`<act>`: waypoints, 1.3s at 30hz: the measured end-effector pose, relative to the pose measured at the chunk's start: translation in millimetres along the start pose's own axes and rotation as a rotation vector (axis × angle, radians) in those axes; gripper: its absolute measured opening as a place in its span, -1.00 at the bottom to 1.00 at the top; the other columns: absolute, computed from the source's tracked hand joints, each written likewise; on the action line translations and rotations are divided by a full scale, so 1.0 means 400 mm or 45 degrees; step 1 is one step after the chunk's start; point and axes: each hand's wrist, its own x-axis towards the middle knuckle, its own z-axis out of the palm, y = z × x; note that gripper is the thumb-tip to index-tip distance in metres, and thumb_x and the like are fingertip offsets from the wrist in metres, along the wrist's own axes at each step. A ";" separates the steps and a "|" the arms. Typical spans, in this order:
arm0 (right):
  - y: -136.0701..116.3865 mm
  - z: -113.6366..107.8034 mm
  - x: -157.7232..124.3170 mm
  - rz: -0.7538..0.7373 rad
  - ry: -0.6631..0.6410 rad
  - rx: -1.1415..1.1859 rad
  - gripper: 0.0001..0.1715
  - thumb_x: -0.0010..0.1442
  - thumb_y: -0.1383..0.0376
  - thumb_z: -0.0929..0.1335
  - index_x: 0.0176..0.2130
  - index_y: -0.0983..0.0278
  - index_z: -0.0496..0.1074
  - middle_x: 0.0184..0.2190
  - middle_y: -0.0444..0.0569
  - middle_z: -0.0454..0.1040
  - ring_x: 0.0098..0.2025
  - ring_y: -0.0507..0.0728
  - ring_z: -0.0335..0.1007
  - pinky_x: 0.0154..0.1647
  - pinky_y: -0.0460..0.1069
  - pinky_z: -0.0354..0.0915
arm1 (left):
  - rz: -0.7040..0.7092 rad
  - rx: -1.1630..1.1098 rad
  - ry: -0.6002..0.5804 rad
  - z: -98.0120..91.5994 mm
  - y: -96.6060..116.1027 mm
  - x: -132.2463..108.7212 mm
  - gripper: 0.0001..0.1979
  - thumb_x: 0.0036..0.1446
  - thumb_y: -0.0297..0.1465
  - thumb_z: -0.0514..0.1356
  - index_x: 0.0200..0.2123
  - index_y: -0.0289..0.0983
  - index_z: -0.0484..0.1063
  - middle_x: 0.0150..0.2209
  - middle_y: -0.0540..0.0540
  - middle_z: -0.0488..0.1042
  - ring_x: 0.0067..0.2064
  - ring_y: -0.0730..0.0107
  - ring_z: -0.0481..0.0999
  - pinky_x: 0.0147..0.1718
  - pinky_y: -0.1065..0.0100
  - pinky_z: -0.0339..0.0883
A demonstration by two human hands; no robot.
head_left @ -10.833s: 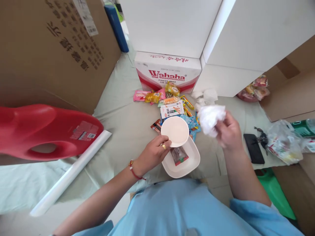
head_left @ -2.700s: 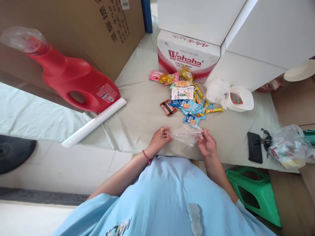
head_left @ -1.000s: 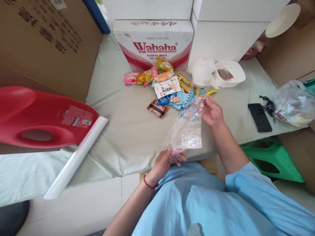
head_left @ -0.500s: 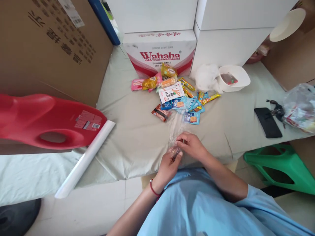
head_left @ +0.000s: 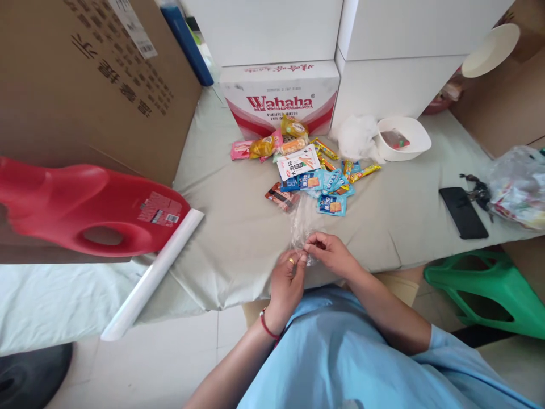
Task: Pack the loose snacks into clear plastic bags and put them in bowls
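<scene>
A clear plastic bag [head_left: 300, 224] lies crumpled along the table's front edge, its far end reaching toward the snacks. My left hand [head_left: 288, 278], with a ring and a red bracelet, pinches the bag's near end. Close beside it, my right hand [head_left: 328, 253] is closed too, thumb and fingertips on the same plastic. Just beyond are a brown snack packet [head_left: 280, 197], blue biscuit packets [head_left: 332, 205], a white packet [head_left: 298, 162], yellow stick packets [head_left: 365, 173] and a golden wrapped snack [head_left: 264, 147].
Behind the snacks stands a Wahaha carton [head_left: 281, 94]. A white bowl [head_left: 409, 149] and a bunched white plastic bag [head_left: 356, 138] sit back right; a black phone [head_left: 462, 212] is farther right. At left are a red jug [head_left: 97, 210], a white roll [head_left: 153, 275] and a cardboard box [head_left: 102, 85].
My left hand has turned and its fingers have come up against the right fingertips. The reddish-brown thing seen at the left fingers earlier no longer shows. The view has shifted slightly.
</scene>
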 end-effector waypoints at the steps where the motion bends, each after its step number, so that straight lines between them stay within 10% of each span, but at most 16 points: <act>1: -0.003 0.003 -0.002 0.014 0.015 0.095 -0.52 0.17 -0.11 0.47 -0.34 0.25 0.46 -0.44 -0.17 0.40 -0.41 0.01 0.22 -0.37 -0.06 0.18 | -0.053 -0.038 0.019 -0.001 0.000 -0.003 -0.65 0.40 -0.10 0.13 -0.19 -0.16 0.63 -0.13 -0.13 0.65 -0.05 0.20 0.59 0.03 0.19 0.41; 9: -0.034 -0.020 -0.031 0.259 0.232 0.751 -0.43 -0.05 -0.05 0.64 -0.33 0.23 0.42 -0.57 -0.30 0.25 -0.61 -0.11 -0.09 -0.66 -0.17 -0.18 | -0.413 -0.679 0.388 -0.040 -0.018 0.018 -0.58 0.28 0.06 0.22 -0.28 -0.20 0.48 -0.44 0.00 0.54 -0.26 0.30 0.59 -0.07 0.26 0.43; 16: -0.003 -0.084 -0.049 0.334 0.420 0.942 -0.36 -0.25 0.08 0.72 -0.37 0.26 0.39 -0.39 -0.20 0.48 -0.60 -0.18 -0.07 -0.69 -0.24 -0.16 | -0.523 -0.603 0.436 -0.129 -0.039 0.019 -0.59 0.21 0.05 0.25 -0.26 -0.19 0.45 -0.70 0.21 0.13 -0.65 0.48 0.18 -0.52 0.37 0.20; 22: 0.040 -0.153 -0.072 0.275 0.447 0.284 -0.47 0.02 -0.12 0.56 -0.36 0.22 0.42 -0.55 -0.21 0.36 -0.60 -0.06 0.05 -0.64 -0.14 -0.02 | -0.566 0.150 0.065 -0.240 -0.059 -0.023 -0.53 0.11 0.06 0.27 -0.16 -0.21 0.53 -0.59 0.07 0.41 -0.54 0.37 0.36 -0.50 0.34 0.20; 27: 0.028 -0.243 -0.096 0.155 0.230 -0.492 -0.54 0.14 -0.08 0.46 -0.15 0.20 0.54 -0.28 -0.02 0.60 -0.28 0.15 0.48 -0.27 0.03 0.40 | -0.330 0.570 -0.007 -0.306 -0.033 0.009 -0.32 0.07 0.24 0.19 -0.06 -0.21 0.60 -0.01 -0.24 0.61 -0.05 0.05 0.60 -0.10 0.14 0.45; 32: -0.004 -0.263 -0.028 -0.005 0.414 -0.708 -0.08 0.15 -0.09 0.47 0.34 0.22 0.28 0.22 0.22 0.46 0.20 0.36 0.42 0.11 0.23 0.43 | -0.328 0.530 -0.137 -0.234 0.034 0.113 -0.21 0.23 0.32 -0.16 -0.31 -0.16 0.60 -0.11 -0.25 0.67 0.02 -0.05 0.61 0.11 0.03 0.41; 39: 0.012 -0.098 0.062 -0.398 0.876 -1.131 -0.54 0.29 0.12 0.42 0.11 0.25 0.45 0.18 0.26 0.39 0.28 0.40 0.22 0.35 0.37 0.17 | -0.471 0.023 -0.351 -0.063 0.092 0.162 -0.13 0.23 0.35 -0.21 -0.42 -0.22 0.55 -0.28 -0.24 0.66 -0.18 0.08 0.62 -0.16 0.16 0.44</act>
